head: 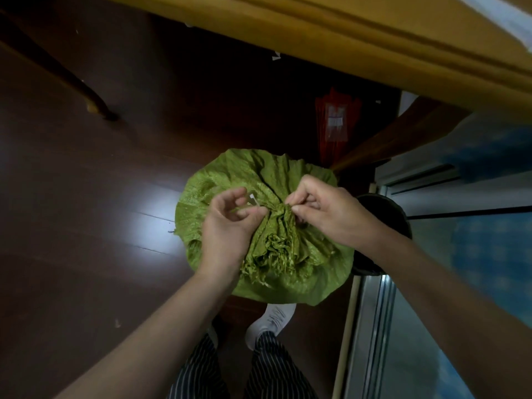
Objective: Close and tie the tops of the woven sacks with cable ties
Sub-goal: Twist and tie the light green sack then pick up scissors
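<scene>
Green sack (230, 174) mouth already bunched between the hands — left hand (227, 223) pinches the pale cable tie (252, 197), right hand (325, 208) pinches the gathered neck — cinching judged unfinished.

A green woven sack (218, 182) stands on the dark wooden floor (86, 197), its top gathered into 1 bunched neck with the frayed rim fanning toward the person. The left hand (227, 226) pinches a pale cable tie (253, 198) at the neck's left side, and the right hand (325, 211) pinches the cloth on the opposite side. A red packet (335, 125) lies beyond the sack; 1 white shoe (270, 318) shows at its near edge.
</scene>
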